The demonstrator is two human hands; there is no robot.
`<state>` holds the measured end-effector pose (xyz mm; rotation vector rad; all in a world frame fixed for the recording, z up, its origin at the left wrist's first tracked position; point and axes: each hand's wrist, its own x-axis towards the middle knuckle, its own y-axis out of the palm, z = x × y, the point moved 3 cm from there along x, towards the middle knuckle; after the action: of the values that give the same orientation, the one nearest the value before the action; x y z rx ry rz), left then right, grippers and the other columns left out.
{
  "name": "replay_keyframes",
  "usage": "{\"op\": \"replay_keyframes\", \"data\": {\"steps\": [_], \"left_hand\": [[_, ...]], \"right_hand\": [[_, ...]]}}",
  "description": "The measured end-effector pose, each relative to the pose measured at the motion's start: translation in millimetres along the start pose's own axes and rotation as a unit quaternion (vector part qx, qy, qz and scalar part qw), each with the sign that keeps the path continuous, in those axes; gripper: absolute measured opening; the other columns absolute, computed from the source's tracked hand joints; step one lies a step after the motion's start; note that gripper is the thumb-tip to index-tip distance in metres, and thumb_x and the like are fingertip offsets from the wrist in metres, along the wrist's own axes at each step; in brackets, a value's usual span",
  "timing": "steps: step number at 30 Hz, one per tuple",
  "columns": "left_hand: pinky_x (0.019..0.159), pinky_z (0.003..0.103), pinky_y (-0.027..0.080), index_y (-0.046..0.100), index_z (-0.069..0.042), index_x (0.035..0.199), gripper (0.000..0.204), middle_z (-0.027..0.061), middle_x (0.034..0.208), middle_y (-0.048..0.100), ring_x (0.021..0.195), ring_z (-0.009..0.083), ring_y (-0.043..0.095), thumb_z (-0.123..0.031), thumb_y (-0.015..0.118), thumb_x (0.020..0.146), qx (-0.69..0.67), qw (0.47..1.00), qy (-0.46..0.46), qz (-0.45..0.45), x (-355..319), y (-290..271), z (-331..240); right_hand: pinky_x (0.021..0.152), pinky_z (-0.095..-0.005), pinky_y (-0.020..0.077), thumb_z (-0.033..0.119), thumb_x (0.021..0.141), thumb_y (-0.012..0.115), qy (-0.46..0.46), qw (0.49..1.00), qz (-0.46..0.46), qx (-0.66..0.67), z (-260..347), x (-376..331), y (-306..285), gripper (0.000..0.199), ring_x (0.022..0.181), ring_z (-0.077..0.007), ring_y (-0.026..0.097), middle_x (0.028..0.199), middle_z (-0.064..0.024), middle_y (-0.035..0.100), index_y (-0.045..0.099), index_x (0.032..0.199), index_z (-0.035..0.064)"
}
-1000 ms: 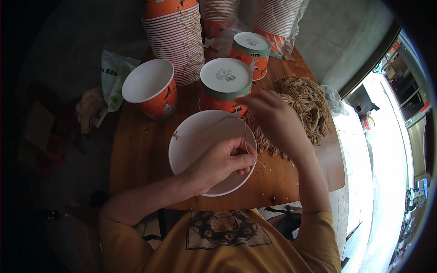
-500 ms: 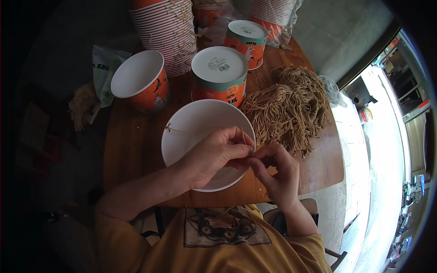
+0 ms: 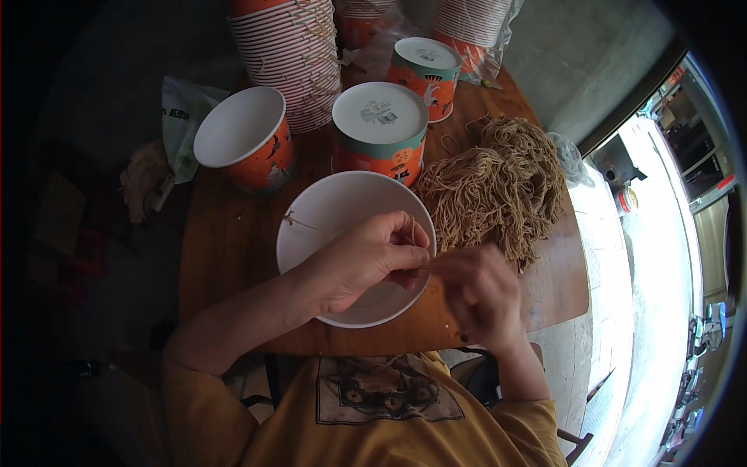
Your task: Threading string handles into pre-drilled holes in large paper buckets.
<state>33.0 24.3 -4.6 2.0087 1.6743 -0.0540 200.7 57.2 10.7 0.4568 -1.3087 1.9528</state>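
Note:
A white-lined paper bucket (image 3: pixel 319 198) stands at the table's near edge with its mouth facing me. A short knotted bit of string (image 3: pixel 294 221) sticks out at its left rim. My left hand (image 3: pixel 373 253) reaches across the bucket, thumb and fingers pinched on a thin string at the right rim. Just right of it, outside the bucket, is my right hand (image 3: pixel 482 296), smeared by motion; its fingers look curled, but whether they grip the string does not show. A large heap of tan string (image 3: pixel 506 187) lies beyond my right hand.
Behind the bucket stand two upturned orange-and-green buckets (image 3: pixel 381 117) and an upright one (image 3: pixel 245 140). A tall stack of buckets (image 3: pixel 288 70) with strings along its side rises at the back. Clear plastic (image 3: pixel 574 159) lies at the table's right edge.
My right hand has moved slightly right and turned, now blurred, after pinching close against the left fingers. The left hand holds nearly the same place at the rim.

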Motion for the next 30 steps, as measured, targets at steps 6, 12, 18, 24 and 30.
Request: {"op": "replay_keyframes", "data": {"steps": [6,12,18,24,30], "left_hand": [[0.071,0.026,0.048,0.048,-0.002,0.102,0.019,0.0065,0.091,0.055,0.078,0.0132,0.056,0.000,0.058,0.085,-0.011,1.000,-0.001,-0.001,3.8,1.6,1.2],[0.071,0.028,0.049,0.042,-0.004,0.110,0.033,0.0071,0.094,0.053,0.083,0.0135,0.055,0.004,0.058,0.082,-0.035,0.999,0.009,-0.021,2.1,4.1,1.9],[0.071,0.027,0.048,0.039,-0.004,0.113,0.036,0.0072,0.096,0.054,0.085,0.0123,0.055,0.003,0.059,0.084,-0.011,1.000,0.023,-0.018,1.5,2.7,3.6],[0.068,0.025,0.048,0.038,-0.003,0.113,0.034,0.0081,0.092,0.056,0.077,0.0114,0.056,0.001,0.057,0.084,0.053,0.997,0.059,-0.021,0.8,9.1,3.1],[0.066,0.025,0.048,0.037,-0.002,0.111,0.034,0.0089,0.091,0.057,0.073,0.0114,0.057,0.003,0.056,0.083,0.058,0.996,0.055,-0.025,2.0,8.0,0.6]], "right_hand": [[0.077,-0.0358,0.0500,-0.003,0.067,0.064,-0.012,0.997,0.075,-0.020,-25.4,32.6,-11.6,0.038,0.093,-0.0254,0.056,0.107,-0.0051,0.059,0.063,0.102,0.0102],[0.083,-0.0340,0.0517,0.007,0.068,0.068,-0.104,0.976,0.172,-0.081,-25.5,45.8,-10.6,0.032,0.103,-0.0239,0.051,0.115,-0.0015,0.053,0.064,0.099,0.0108],[0.079,-0.0329,0.0510,0.003,0.069,0.067,-0.101,0.978,0.178,-0.034,-29.3,48.4,-16.4,0.025,0.102,-0.0249,0.051,0.113,-0.0042,0.054,0.062,0.093,0.0084],[0.071,-0.0244,0.0452,-0.004,0.076,0.054,0.114,0.935,0.223,0.249,-42.2,23.3,-10.2,0.014,0.082,-0.0137,0.055,0.095,-0.0057,0.057,0.058,0.086,0.0055],[0.059,-0.0193,0.0404,-0.001,0.084,0.055,0.296,0.797,0.160,0.501,-43.1,12.5,-6.7,0.006,0.076,-0.0017,0.049,0.087,-0.0011,0.056,0.058,0.087,0.0036]]}}
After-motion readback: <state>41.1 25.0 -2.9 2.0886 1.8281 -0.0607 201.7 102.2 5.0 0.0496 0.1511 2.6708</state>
